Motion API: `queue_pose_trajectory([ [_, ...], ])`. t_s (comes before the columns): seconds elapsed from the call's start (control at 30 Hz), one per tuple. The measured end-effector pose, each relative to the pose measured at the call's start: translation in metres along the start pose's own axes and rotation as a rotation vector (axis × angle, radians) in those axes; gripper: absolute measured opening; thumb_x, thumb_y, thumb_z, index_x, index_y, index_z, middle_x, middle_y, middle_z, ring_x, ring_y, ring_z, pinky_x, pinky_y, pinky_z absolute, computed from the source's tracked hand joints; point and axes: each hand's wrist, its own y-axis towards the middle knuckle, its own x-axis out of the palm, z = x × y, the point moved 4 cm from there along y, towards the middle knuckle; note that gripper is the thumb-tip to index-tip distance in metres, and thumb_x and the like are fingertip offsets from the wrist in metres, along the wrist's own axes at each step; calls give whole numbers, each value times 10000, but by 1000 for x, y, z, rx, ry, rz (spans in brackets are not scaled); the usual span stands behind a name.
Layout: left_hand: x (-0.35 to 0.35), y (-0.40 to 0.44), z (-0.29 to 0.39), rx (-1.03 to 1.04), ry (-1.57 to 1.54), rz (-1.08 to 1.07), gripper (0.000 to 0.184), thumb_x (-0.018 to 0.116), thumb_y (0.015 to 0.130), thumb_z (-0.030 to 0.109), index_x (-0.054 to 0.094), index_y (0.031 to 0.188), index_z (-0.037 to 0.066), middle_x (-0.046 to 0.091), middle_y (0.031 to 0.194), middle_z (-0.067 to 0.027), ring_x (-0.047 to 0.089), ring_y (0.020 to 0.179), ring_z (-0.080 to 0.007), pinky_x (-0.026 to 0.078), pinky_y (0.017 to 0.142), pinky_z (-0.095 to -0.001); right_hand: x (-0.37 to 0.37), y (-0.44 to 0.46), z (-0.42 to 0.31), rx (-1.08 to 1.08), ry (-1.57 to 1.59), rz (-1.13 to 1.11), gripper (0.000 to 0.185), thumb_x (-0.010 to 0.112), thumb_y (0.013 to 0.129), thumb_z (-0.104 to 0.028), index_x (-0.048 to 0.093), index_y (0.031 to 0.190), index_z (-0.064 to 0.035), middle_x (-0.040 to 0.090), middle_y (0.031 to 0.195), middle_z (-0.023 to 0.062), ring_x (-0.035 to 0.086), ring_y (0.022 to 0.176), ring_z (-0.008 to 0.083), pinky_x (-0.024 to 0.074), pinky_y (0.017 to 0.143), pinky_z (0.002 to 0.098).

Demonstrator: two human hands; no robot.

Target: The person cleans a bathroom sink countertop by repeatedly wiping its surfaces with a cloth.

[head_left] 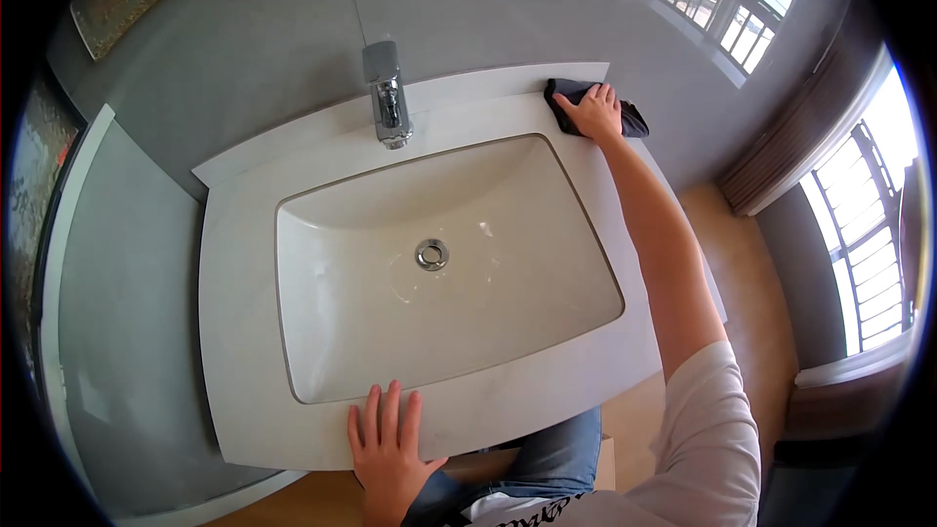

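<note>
At the back right corner of the white countertop (254, 429), my right hand (593, 115) presses down on a folded black cloth (564, 96). The thumb and fingers lie over the cloth, and part of it sticks out to the right of the hand. My left hand (387, 449) rests on the counter's front edge, fingers spread and nothing in them. Between the two hands lies the white sink basin (527, 273), with a round metal drain (431, 255) near its middle. A chrome faucet (387, 98) stands behind the basin.
A low white backsplash (468, 88) runs along the grey wall (488, 0). On the left is a glass panel with a pale frame (68, 224). To the right are a brown curtain (795, 127), a barred window (864, 224) and the tan floor (747, 273).
</note>
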Motion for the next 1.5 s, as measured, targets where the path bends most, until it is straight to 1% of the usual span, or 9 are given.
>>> queue_pose_trajectory([
  [0.27, 0, 0, 0, 22, 65, -9, 1098, 920, 361, 393, 508, 1346, 138, 483, 1416, -130, 457, 1296, -364, 345, 1039, -591, 5, 22, 10, 138, 78, -61, 1162, 560, 723, -804, 377, 1358, 152, 486, 1365, 243, 459, 1288, 362, 360, 1053, 460],
  [0.4, 0, 2, -1, 46, 75, 7, 1107, 918, 355, 403, 507, 1348, 137, 487, 1411, -130, 463, 1290, -363, 354, 1038, -586, -15, 16, 33, 63, 166, -172, 1049, 487, 738, -854, 580, 1172, 97, 675, 1098, 213, 653, 1036, 347, 516, 877, 431],
  [0.53, -1, -2, 3, 45, 59, 47, 1042, 910, 381, 329, 519, 1321, 106, 485, 1408, -155, 443, 1315, -369, 349, 1057, -580, -21, -1, 44, 79, 193, -219, 975, 459, 783, -825, 640, 1086, 84, 708, 977, 204, 683, 945, 349, 536, 831, 413],
  [0.6, 0, -1, 1, 66, 68, 65, 1033, 907, 389, 330, 522, 1320, 104, 485, 1408, -155, 443, 1317, -364, 353, 1058, -576, -23, -22, 54, 187, 132, -145, 866, 472, 818, -766, 651, 1088, 37, 714, 1027, 144, 670, 1010, 317, 530, 845, 389],
  [0.77, 4, -2, 2, 27, 22, 78, 1027, 902, 426, 310, 503, 1350, 101, 462, 1434, -153, 415, 1341, -351, 320, 1097, -560, -57, -117, 98, 140, 91, -189, 902, 453, 858, -732, 505, 1239, 84, 636, 1120, 260, 639, 1039, 392, 525, 864, 443],
  [0.93, 4, -3, 7, 18, -22, 88, 1026, 904, 464, 254, 473, 1382, 101, 439, 1456, -138, 390, 1358, -352, 299, 1118, -548, -111, -261, 154, 46, 26, -36, 931, 485, 877, -677, 393, 1386, 97, 580, 1222, 260, 570, 1143, 381, 487, 925, 447],
  [1.13, 1, -3, 8, 21, 4, 122, 1026, 902, 479, 238, 455, 1391, 92, 423, 1467, -136, 380, 1365, -343, 288, 1134, -533, -142, -377, 172, -4, -7, 33, 893, 521, 921, -553, 273, 1444, 128, 292, 1507, 302, 258, 1418, 437, 252, 1149, 464],
  [1.23, 0, -3, 8, 18, 2, 125, 1029, 905, 469, 236, 462, 1387, 97, 422, 1469, -137, 384, 1360, -349, 296, 1124, -542, -155, -384, 149, -127, 30, -85, 890, 522, 926, -537, 251, 1454, 127, 228, 1543, 292, 148, 1468, 410, 153, 1189, 452],
  [1.5, -1, -1, 8, 2, 5, 112, 1049, 910, 449, 263, 468, 1387, 106, 424, 1469, -140, 396, 1350, -358, 308, 1112, -552, -125, -296, 92, -390, 125, -177, 963, 534, 883, -632, 292, 1449, 109, 257, 1536, 288, 195, 1462, 386, 175, 1190, 444],
])
